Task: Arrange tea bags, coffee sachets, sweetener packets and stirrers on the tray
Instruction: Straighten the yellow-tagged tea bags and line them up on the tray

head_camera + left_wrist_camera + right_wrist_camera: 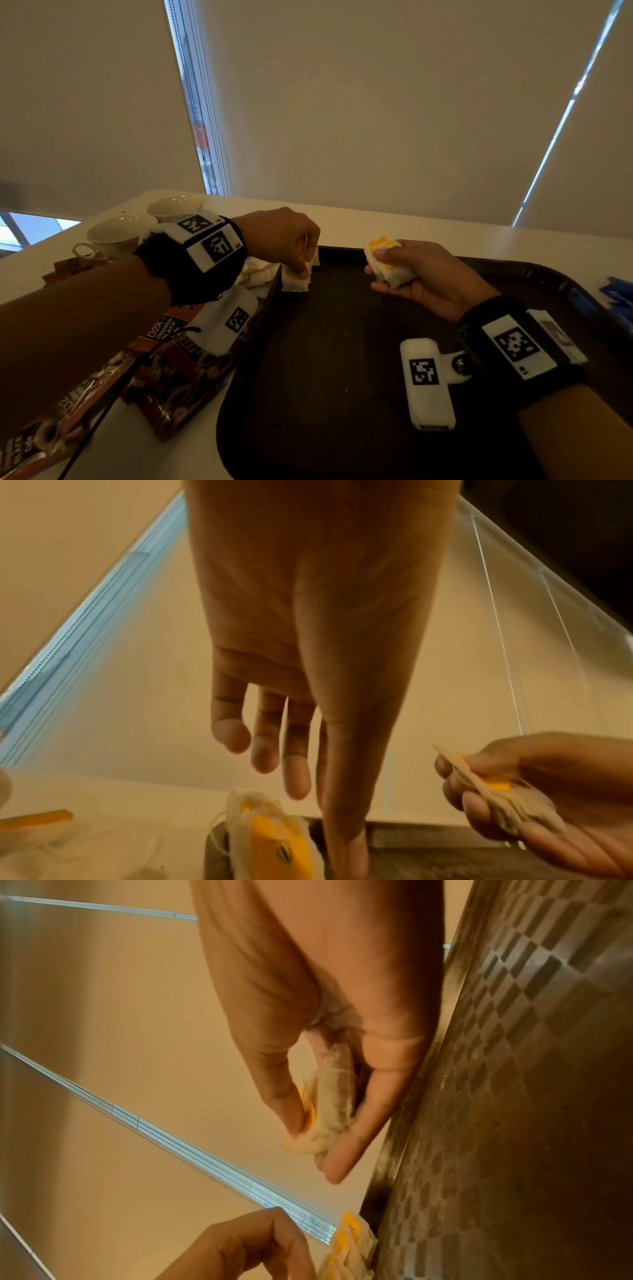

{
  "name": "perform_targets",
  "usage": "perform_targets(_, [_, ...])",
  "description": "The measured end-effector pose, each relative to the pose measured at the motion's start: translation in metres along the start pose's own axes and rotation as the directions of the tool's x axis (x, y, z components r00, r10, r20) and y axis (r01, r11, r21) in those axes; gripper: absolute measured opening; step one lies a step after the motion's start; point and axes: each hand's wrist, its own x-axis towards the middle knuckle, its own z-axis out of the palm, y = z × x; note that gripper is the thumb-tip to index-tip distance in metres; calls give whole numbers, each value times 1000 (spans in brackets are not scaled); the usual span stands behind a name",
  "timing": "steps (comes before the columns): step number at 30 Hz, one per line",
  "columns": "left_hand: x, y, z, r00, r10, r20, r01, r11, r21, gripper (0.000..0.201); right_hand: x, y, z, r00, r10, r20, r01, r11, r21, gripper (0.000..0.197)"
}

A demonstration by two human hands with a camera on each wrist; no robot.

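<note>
A dark tray [325, 359] lies in front of me. At its far left corner a small stack of tea bags with yellow tags [295, 281] stands against the rim. My left hand [301, 270] reaches down onto that stack; in the left wrist view its fingers [298, 777] hang straight and the thumb touches down beside the stack [270, 840]. My right hand [383, 267] hovers over the tray's far middle and grips a bunch of tea bags [397, 278] between thumb and fingers; the right wrist view shows the bunch [335, 1104] squeezed in that grip.
Brown coffee sachets [171, 387] lie on the white table left of the tray. Loose tea bags [257, 274] sit beside the tray's corner, white cups [120, 233] behind them. Blue packets [616, 298] lie at the tray's right edge. Window blinds rise just past the table.
</note>
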Motion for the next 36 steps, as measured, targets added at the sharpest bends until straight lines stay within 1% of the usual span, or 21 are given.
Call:
perform_targets(4, [2, 5, 8, 994, -27, 109, 10, 988, 151, 31, -1, -1, 0, 1000, 2, 6, -2, 1000, -5, 27])
perform_targets(7, [2, 5, 8, 989, -22, 146, -3, 986, 164, 34, -1, -1, 1, 1000, 3, 0, -3, 1000, -1, 29])
perform_targets(9, [0, 5, 1, 996, 20, 90, -25, 998, 58, 30, -2, -1, 1, 1000, 0, -6, 0, 1000, 8, 29])
perform_targets(11, [-5, 8, -11, 997, 57, -47, -62, 992, -112, 27, -3, -2, 3, 1000, -8, -7, 8, 1000, 20, 30])
perform_targets(13, [-10, 13, -23, 975, 72, -210, -126, 958, -257, 24, -5, -4, 8, 1000, -25, 0, 25, 999, 35, 30])
perform_targets(15, [-16, 18, -30, 953, 63, -298, -178, 909, -378, 22, -6, -7, 16, 999, -46, 11, 46, 998, 42, 26])
perform_targets(18, [-19, 19, -27, 950, 42, -309, -184, 874, -449, 23, -6, -14, 31, 996, -87, 34, 84, 993, 82, 19])
perform_targets(22, [-14, 11, -11, 951, 12, -310, -183, 831, -526, 25, 0, -14, 52, 991, -108, 77, 96, 985, 145, 23])
perform_targets(23, [-13, 8, -8, 950, 7, -313, -187, 815, -549, 23, 1, -11, 56, 990, -104, 91, 91, 986, 140, 23])
perform_targets(25, [-12, 3, -4, 947, 0, -322, -196, 793, -577, 13, 3, -5, 61, 989, -104, 104, 94, 991, 98, 21])
perform_targets(27, [-12, -1, -2, 949, -1, -316, -197, 779, -596, 8, 5, 2, 61, 989, -122, 82, 119, 992, 44, 21])
perform_targets(31, [-17, -6, -2, 952, -20, -306, -194, 733, -652, 8, 5, 7, 55, 987, -162, 3, 162, 986, 26, 21])
perform_targets(33, [-19, -7, -3, 949, -34, -313, -196, 715, -671, 11, 5, 7, 54, 985, -174, -12, 174, 984, 39, 20])
perform_targets(36, [-21, -7, -5, 943, -56, -328, -199, 696, -690, 15, 5, 5, 51, 985, -175, -6, 175, 982, 76, 27])
